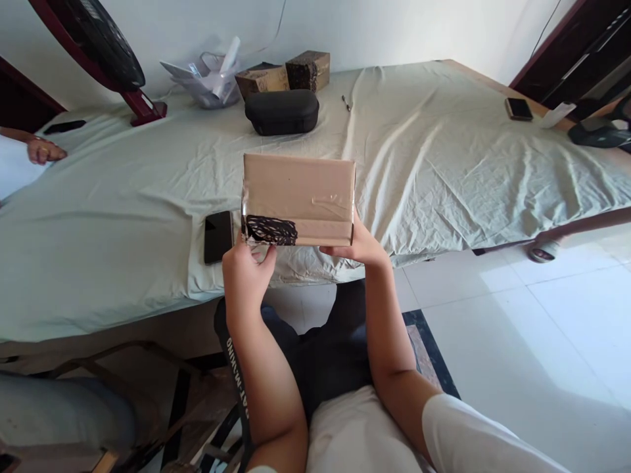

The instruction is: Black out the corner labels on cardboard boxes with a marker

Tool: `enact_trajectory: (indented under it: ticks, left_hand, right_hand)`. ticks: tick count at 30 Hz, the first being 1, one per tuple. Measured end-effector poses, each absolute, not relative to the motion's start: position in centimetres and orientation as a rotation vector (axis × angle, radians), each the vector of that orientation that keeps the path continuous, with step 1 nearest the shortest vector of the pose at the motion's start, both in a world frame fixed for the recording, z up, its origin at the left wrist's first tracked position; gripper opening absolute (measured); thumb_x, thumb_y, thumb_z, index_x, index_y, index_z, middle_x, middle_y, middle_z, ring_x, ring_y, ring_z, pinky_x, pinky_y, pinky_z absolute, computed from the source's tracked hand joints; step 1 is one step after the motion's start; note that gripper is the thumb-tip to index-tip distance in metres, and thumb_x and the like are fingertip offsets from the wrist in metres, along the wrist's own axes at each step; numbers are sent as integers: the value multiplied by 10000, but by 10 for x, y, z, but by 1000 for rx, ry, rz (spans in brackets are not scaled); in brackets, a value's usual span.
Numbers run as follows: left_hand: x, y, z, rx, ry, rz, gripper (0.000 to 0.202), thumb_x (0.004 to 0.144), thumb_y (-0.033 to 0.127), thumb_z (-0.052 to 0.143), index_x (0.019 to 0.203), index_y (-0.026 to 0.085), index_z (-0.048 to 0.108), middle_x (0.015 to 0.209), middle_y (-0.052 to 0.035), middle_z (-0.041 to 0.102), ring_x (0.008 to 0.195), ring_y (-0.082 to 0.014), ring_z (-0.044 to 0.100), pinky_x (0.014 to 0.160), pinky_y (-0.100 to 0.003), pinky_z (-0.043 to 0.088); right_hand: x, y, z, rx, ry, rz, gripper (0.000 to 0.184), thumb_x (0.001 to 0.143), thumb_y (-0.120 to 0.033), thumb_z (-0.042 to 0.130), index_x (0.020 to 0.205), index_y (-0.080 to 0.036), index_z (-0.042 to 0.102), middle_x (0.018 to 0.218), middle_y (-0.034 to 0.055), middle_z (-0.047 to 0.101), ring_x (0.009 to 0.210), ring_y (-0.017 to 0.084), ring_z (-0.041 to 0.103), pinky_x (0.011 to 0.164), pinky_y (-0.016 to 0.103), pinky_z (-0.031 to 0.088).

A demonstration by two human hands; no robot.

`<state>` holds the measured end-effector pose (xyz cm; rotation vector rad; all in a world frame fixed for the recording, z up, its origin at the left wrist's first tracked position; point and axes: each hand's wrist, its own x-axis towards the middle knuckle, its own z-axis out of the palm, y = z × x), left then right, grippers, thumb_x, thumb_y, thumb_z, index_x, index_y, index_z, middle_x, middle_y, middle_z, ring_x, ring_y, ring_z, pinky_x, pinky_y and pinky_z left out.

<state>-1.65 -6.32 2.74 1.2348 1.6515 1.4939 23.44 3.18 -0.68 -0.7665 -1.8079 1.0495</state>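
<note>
Left hand (246,272) is closed on the lower left corner of a taped cardboard parcel (300,194), thumb up against the black scribbled patch (270,230) on its front. Right hand (357,246) grips the lower right corner, fingers curled under the bottom edge. The parcel is held in the air, flat face to the camera, just over the near edge of the table (444,151), which is covered by a pale creased sheet.

A dark phone (217,236) lies face up at the near edge, just left of the parcel. A black zip case (282,112) sits near the far edge, with two brown boxes (283,73) behind it against the wall. Left of those are a clear plastic bag (210,79) and a fan (106,52) on a red base. A pen (346,103) lies right of the case. A second phone (518,108) lies near the far right corner. Another person's hand (44,151) rests at the left edge.
</note>
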Motion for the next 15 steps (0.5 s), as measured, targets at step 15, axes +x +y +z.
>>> enact_trajectory:
  ticks: [15]
  left_hand:
    - [-10, -87, 43, 947, 1338, 1483, 580, 871, 357, 747, 1447, 305, 709, 1374, -83, 722, 1336, -330, 678, 858, -357, 724]
  right_hand:
    - [228, 39, -10, -601, -1863, 1061, 1586, 512, -696, 1020, 1805, -340, 172, 1883, 154, 184, 1730, 461, 239, 1341, 630, 392]
